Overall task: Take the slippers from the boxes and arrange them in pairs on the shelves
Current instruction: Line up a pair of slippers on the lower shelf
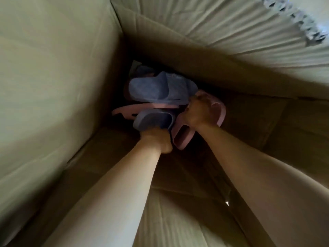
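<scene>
Deep in the cardboard box (53, 86), your left hand (157, 140) has its fingers curled round the near end of a blue slipper (154, 120), and your right hand (195, 111) is clenched on a pink slipper (183, 138). A second blue slipper (160, 88) and a second pink slipper (122, 110) lie stacked just behind. Lift both straight up, clear of the walls, then fetch the mates so each colour pairs.

Deep inside the cardboard box (53, 86), at its far corner, lies a heap of slippers. The left hand (156, 139) grips a blue slipper (153, 120); the right hand (195, 111) grips a pink slipper (185, 138) beside it. Another blue slipper (160, 88) rests on top, nearer the box's far wall
</scene>
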